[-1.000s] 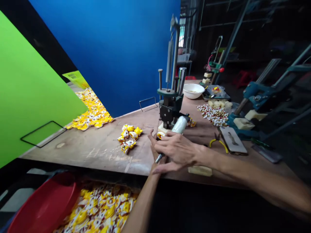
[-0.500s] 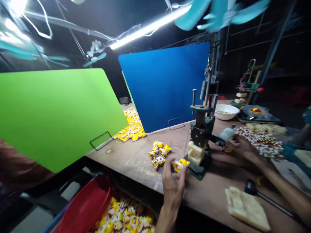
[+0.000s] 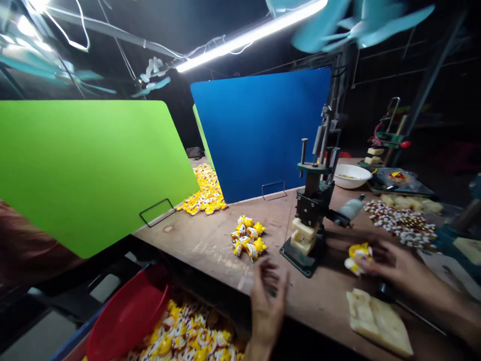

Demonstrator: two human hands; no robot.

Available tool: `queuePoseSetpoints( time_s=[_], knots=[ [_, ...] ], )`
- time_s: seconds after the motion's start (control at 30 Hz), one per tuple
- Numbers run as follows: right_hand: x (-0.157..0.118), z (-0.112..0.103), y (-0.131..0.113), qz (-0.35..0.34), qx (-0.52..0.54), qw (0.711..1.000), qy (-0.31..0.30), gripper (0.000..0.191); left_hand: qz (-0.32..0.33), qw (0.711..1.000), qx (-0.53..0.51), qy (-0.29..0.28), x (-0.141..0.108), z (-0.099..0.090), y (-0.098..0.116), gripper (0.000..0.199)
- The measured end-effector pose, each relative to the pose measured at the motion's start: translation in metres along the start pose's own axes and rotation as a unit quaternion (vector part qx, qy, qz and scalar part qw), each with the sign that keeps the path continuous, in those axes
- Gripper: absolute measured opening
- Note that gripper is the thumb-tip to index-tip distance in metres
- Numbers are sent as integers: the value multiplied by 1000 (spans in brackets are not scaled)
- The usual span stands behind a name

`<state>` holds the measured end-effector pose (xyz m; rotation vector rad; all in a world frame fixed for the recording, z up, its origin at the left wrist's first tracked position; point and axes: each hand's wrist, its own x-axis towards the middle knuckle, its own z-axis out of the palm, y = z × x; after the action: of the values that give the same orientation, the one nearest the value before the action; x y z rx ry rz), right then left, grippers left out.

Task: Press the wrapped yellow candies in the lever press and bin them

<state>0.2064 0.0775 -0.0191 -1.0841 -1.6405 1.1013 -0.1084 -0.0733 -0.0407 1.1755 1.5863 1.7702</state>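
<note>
Honestly, the right hand (image 3: 394, 265) is the busy one: its fingers are clenched on a yellow-and-white wrapped packet (image 3: 357, 258), which pokes out on the side facing the hand press (image 3: 308, 210), long axis tilted across the fingers. That hand is clearly nearer the press than the left hand (image 3: 267, 313), whose blurry fingers hang loosely curled, apparently empty, by the edge of the plywood table (image 3: 188, 250) near a small heap of packets (image 3: 248, 240). Below sits a red plastic tray (image 3: 128, 316) beside loose packets (image 3: 184, 336), and a blue board (image 3: 259, 135) and green board (image 3: 90, 175) stand behind.
</note>
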Motion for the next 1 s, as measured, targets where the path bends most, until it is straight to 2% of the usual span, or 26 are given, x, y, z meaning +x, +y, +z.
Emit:
queuePoseSetpoints(
  time_s=[0.03,0.07,0.1,0.13,0.17,0.23,0.33,0.43,0.53,0.63,0.73,0.83,0.93,1.0],
  knots=[
    [-20,13,-7,17,75,995,-64,52,-57,990,-89,-93,-16,11,3,68],
    [-36,28,-15,34,135,983,-117,54,-101,965,-170,-170,-31,21,4,71],
    [-50,44,-22,38,170,973,-149,54,-131,938,-233,-221,-42,29,5,73],
    [-59,60,-30,36,192,965,-172,55,-147,920,-276,-235,-49,34,4,72],
    [-65,75,-37,32,202,961,-186,56,-154,914,-299,-225,-53,36,4,70],
    [-68,96,-46,27,193,959,-207,59,-155,925,-300,-173,-53,33,3,69],
    [-64,110,-47,14,176,962,-210,67,-131,956,-242,-102,-43,23,5,66],
    [-54,102,-38,-3,146,978,-149,73,-77,986,-146,-29,-24,20,6,60],
    [-45,77,-25,9,119,992,-30,72,7,997,-70,41,3,27,0,74],
    [-42,51,-15,39,106,992,51,71,97,995,7,29,29,44,-9,57],
    [-45,35,-11,57,89,993,46,69,158,985,63,12,49,62,-11,38],
    [-40,28,-12,69,103,991,46,64,179,977,119,-7,58,74,-5,27],
    [-13,22,-16,71,198,973,94,58,195,966,166,-29,61,78,-2,19],
    [18,16,-26,83,299,945,108,54,201,967,155,-28,63,79,-6,29]
  ],
)
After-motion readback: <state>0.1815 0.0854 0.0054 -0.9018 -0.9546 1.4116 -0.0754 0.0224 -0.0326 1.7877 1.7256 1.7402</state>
